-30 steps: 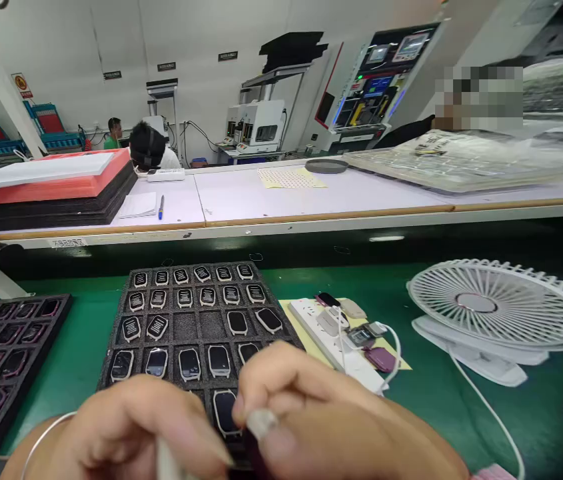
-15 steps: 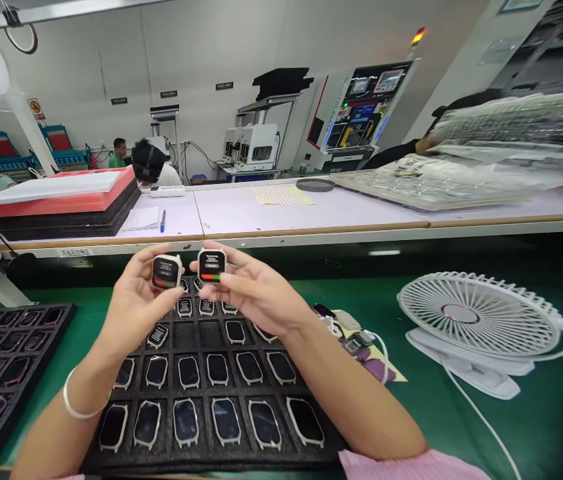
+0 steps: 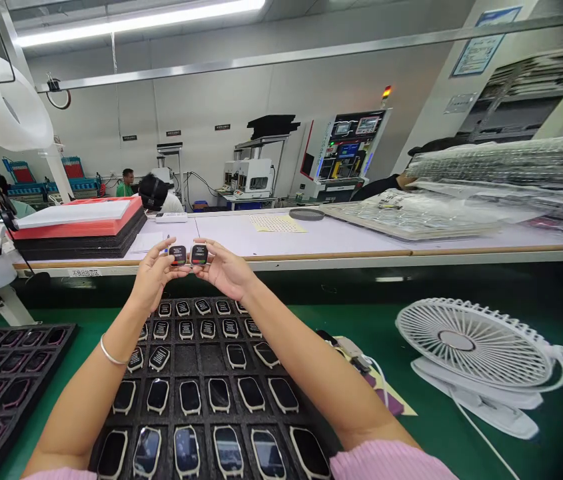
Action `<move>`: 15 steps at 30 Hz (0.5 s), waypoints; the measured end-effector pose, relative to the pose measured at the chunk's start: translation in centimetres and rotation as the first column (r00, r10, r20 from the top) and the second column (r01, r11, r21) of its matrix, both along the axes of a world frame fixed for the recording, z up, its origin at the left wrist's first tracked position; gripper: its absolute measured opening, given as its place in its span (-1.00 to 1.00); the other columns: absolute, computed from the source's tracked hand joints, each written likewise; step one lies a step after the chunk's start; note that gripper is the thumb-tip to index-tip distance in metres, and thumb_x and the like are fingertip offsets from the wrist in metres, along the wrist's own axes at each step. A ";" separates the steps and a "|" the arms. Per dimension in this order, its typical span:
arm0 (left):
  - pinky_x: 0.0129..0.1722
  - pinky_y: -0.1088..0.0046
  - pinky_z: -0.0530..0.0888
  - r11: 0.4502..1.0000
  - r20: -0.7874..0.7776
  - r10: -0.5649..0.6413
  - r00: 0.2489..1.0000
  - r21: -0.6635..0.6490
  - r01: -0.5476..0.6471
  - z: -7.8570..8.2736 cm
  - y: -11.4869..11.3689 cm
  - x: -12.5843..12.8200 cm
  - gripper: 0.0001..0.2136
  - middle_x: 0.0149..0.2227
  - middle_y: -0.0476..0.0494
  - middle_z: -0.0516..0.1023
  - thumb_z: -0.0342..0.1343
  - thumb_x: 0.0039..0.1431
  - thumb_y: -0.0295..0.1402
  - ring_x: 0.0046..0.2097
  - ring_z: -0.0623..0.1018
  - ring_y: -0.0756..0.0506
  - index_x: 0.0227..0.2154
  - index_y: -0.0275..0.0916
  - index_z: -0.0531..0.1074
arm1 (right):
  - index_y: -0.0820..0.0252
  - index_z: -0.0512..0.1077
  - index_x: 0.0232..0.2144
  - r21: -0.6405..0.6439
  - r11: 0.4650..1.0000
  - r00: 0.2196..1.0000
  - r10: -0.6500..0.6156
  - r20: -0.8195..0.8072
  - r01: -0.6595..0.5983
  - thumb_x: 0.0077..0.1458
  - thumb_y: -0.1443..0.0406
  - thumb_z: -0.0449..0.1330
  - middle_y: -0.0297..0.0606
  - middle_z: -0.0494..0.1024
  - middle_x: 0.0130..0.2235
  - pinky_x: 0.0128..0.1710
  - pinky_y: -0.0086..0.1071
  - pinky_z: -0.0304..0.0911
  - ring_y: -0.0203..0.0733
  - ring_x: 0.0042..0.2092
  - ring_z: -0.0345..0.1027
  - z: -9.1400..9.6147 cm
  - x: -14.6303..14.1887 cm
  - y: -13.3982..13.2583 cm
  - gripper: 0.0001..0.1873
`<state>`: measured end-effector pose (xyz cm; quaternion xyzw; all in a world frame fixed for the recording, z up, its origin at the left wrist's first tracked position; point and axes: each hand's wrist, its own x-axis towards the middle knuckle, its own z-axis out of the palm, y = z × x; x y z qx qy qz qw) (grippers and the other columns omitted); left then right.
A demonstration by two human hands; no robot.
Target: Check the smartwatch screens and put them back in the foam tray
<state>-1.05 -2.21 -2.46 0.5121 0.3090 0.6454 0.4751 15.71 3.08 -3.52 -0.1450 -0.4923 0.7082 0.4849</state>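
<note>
My left hand (image 3: 157,275) is closed on a smartwatch (image 3: 178,255) with a lit dark screen, held by its edges. Beside it, a second smartwatch (image 3: 199,254) is gripped in my right hand (image 3: 225,269); its screen shows small text and a red and green strip. The two watches are side by side, close together, raised over the far end of a black foam tray (image 3: 206,419). Strapless watches with pale frames fill rows of the tray; those in the far rows show white text, the nearer ones are dark. Two slots (image 3: 185,359) in the middle row hold no watch.
At left lies another black tray (image 3: 61,373) of purple-framed watches. A white fan (image 3: 461,347) stands at right, near cables and small parts on a yellow sheet (image 3: 406,404). A raised shelf (image 3: 241,241) crosses ahead, bearing foam sheets (image 3: 76,230) and plastic-wrapped trays (image 3: 411,217). Other people sit beyond.
Both hands have moved farther away from me, and the two watches are now closer together. My view has tilted upward, showing more of the ceiling. Both watches stay held.
</note>
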 end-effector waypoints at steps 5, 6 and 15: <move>-0.33 0.38 0.56 0.994 0.018 0.014 1.000 0.106 -0.016 3.8 0.8 -0.1 -0.53 -0.35 -0.07 0.61 0.15 -0.01 -0.33 -0.43 0.63 -0.05 0.02 -0.27 0.38 | 0.12 0.41 -0.13 0.141 0.988 0.998 -0.056 -0.008 0.057 0.19 0.23 0.17 -0.24 0.60 -0.29 -0.33 -0.32 0.37 -0.24 -0.41 0.44 4.6 0.0 0.0 -0.80; -0.34 0.38 0.56 0.991 0.015 0.023 1.000 0.129 -0.025 4.5 0.9 -0.1 -0.54 -0.34 -0.07 0.60 0.14 -0.01 -0.34 -0.44 0.63 -0.05 0.02 -0.26 0.39 | 0.12 0.41 -0.13 0.185 0.981 0.998 -0.064 -0.007 0.065 0.18 0.24 0.17 -0.23 0.61 -0.27 -0.33 -0.31 0.36 -0.23 -0.40 0.45 5.5 0.1 -0.2 -0.80; -0.34 0.43 0.59 0.984 -0.054 0.014 0.998 0.177 -0.004 4.8 -2.7 0.4 -0.55 -0.33 -0.01 0.57 0.22 0.02 -0.43 -0.42 0.62 -0.01 0.03 -0.18 0.39 | 0.10 0.39 -0.06 0.295 0.953 0.995 -0.087 0.055 0.067 -0.01 0.33 0.33 -0.27 0.62 -0.25 -0.31 -0.33 0.36 -0.26 -0.40 0.47 4.5 1.8 -4.0 -0.58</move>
